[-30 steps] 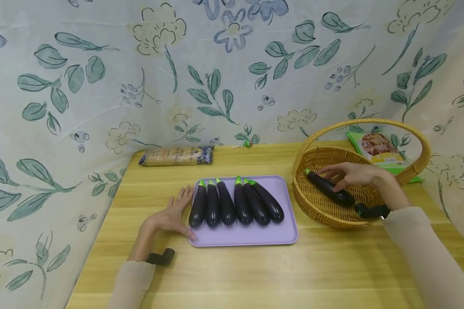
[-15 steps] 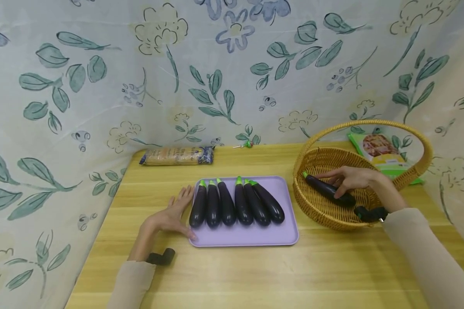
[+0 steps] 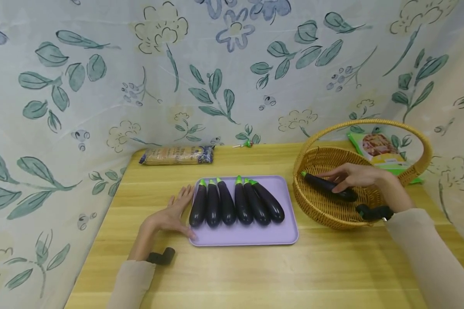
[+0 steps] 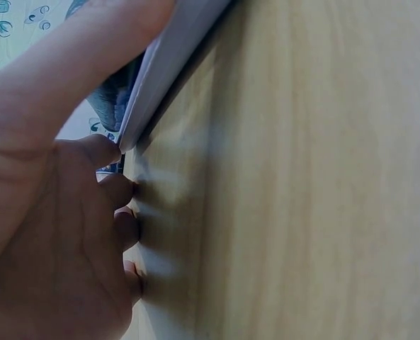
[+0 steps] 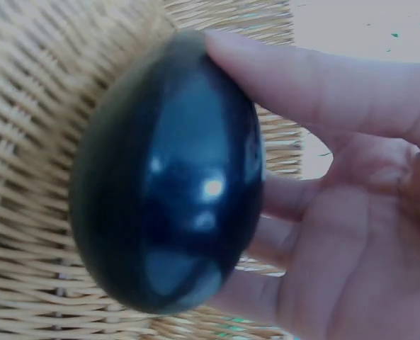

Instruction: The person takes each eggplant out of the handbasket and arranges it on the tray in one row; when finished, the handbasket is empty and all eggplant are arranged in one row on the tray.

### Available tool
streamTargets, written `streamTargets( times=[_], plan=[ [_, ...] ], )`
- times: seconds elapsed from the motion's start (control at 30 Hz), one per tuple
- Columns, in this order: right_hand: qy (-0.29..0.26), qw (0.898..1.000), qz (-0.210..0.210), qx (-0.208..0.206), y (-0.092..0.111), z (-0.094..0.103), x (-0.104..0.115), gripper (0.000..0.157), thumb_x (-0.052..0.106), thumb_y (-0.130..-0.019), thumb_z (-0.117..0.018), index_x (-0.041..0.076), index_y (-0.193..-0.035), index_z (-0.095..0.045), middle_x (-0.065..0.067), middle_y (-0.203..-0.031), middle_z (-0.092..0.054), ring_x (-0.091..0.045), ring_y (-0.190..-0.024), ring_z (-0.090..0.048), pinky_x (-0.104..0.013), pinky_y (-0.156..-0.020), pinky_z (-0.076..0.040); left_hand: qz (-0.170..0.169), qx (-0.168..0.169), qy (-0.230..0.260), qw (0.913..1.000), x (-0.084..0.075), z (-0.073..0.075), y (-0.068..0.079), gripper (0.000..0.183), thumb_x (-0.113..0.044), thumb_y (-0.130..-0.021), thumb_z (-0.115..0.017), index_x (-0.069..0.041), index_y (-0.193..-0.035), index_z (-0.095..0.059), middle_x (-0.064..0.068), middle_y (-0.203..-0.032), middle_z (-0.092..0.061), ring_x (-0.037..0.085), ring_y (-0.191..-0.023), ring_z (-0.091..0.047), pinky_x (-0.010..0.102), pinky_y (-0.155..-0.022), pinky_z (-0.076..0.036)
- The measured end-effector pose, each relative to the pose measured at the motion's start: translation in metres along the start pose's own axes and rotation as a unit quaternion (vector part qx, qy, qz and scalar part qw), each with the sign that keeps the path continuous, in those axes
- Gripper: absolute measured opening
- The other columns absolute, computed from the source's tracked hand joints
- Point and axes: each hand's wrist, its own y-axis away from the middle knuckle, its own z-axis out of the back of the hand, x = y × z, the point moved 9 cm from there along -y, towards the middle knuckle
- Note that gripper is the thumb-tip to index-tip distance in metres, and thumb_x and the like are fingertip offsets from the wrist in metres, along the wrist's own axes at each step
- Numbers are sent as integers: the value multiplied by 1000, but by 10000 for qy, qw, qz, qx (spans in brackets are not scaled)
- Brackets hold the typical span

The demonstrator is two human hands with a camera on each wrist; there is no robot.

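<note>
Inside the wicker basket on the right, my right hand grips a dark purple eggplant between thumb and fingers. Its rounded end fills much of the right wrist view, where the thumb presses one side and fingers curl behind. The lilac tray in the middle carries several eggplants side by side, green stems pointing away. My left hand rests at the tray's left edge, fingers spread, thumb on the near corner. In the left wrist view, its fingertips touch the wood beside the tray rim.
A packet of noodles lies at the table's back left. A small green-topped item lies at the back edge. Behind the basket, whose tall handle arches overhead, sits a green food bag. A floral cloth hangs behind.
My right hand has closed round the eggplant in the basket, and the eggplant has shifted slightly and turned a little. The left hand and tray have stayed still.
</note>
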Motion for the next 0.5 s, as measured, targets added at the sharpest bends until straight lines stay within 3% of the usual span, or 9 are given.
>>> streamTargets(
  times=[0.23, 0.4, 0.43, 0.5],
  plan=[
    [62, 9993, -201, -315, 28, 7, 19, 70, 30, -98, -70, 10, -159, -41, -30, -159, -42, -53, -143, -43, -64, -108, -49, 38, 47, -48, 10000, 3, -1, -2, 152, -47, -63, -97, -3, -165, 8, 26, -171, 16, 47, -158, 18, 69, -125, 12],
    [-51, 9976, -67, -682, 56, 8, 32, 69, 30, -101, -66, 11, -161, -37, -28, -164, -35, -56, -147, -35, -72, -104, -45, 50, 86, 22, 9999, 3, 0, -2, 153, -46, -62, -97, -3, -165, 8, 26, -171, 17, 47, -158, 19, 69, -125, 13],
    [-58, 9971, -3, -759, 61, 7, 34, 69, 30, -101, -66, 11, -161, -37, -27, -164, -35, -54, -147, -36, -69, -105, -47, 54, 89, 16, 9999, 3, 0, -2, 153, -46, -62, -97, -2, -165, 8, 26, -171, 17, 46, -158, 20, 69, -125, 13],
    [-95, 9958, 64, -904, 70, 5, 38, 67, 29, -102, -65, 13, -161, -38, -21, -166, -35, -33, -147, -47, -55, -105, -53, 51, 79, -13, 10000, 3, 0, -2, 154, -45, -62, -98, -2, -164, 8, 26, -171, 17, 47, -158, 20, 69, -125, 13]
  ],
)
